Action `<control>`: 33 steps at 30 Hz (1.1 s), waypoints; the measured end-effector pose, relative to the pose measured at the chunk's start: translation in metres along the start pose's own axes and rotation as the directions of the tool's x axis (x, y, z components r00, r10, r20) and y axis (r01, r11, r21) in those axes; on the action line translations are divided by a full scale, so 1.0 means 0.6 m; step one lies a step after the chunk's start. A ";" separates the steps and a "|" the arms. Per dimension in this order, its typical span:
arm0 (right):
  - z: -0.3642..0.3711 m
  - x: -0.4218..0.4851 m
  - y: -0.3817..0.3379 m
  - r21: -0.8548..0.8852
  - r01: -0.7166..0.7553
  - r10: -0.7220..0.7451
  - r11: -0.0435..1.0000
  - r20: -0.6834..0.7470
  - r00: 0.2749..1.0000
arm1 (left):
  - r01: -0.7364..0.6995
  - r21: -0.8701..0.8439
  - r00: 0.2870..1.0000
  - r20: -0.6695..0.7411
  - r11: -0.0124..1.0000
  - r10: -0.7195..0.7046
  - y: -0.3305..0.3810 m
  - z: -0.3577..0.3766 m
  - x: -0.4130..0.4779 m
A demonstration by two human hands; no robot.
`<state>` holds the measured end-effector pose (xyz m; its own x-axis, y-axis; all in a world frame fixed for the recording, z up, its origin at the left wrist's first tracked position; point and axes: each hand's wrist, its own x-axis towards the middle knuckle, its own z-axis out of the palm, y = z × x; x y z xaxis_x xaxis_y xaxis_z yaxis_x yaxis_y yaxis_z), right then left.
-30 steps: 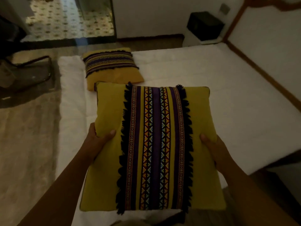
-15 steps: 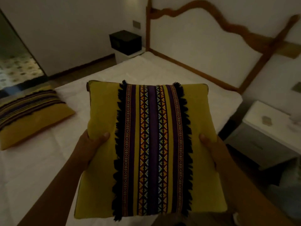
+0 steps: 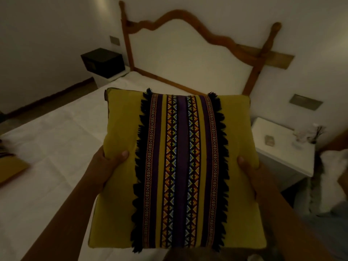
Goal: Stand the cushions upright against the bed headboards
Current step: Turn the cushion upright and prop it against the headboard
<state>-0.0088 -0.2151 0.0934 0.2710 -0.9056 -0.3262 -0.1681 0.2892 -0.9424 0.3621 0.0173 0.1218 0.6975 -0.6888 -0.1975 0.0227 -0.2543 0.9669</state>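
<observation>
A mustard-yellow cushion (image 3: 120, 129) with a purple patterned band and black fringe fills the middle of the view, held flat above the white bed (image 3: 56, 140). My left hand (image 3: 107, 162) grips its left edge, thumb on top. Its right edge is in my right hand (image 3: 248, 168). The wooden-framed white headboard (image 3: 188, 53) stands straight ahead, beyond the cushion's far edge. A second yellow cushion (image 3: 11, 166) lies flat at the far left edge of the bed, mostly cut off.
A black box (image 3: 102, 62) sits on a white stand left of the headboard. A white nightstand (image 3: 278, 146) with small items stands to the right of the bed. Further right lies something white and crumpled (image 3: 333, 178).
The view has swung right from the bed's far side toward the headboard, which is now centred. The cushion stays in both hands. The second cushion has slid to the left edge.
</observation>
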 end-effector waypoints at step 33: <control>-0.185 0.682 -0.183 0.017 0.092 -0.092 0.996 -0.011 0.996 | -0.021 -0.113 0.999 0.045 0.993 0.026 0.150 0.482 0.564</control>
<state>0.0155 -0.6518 0.0714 0.2748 -0.9318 -0.2371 -0.1267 0.2093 -0.9696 0.3929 -0.4350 0.0950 0.6652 -0.7249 -0.1791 0.0890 -0.1612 0.9829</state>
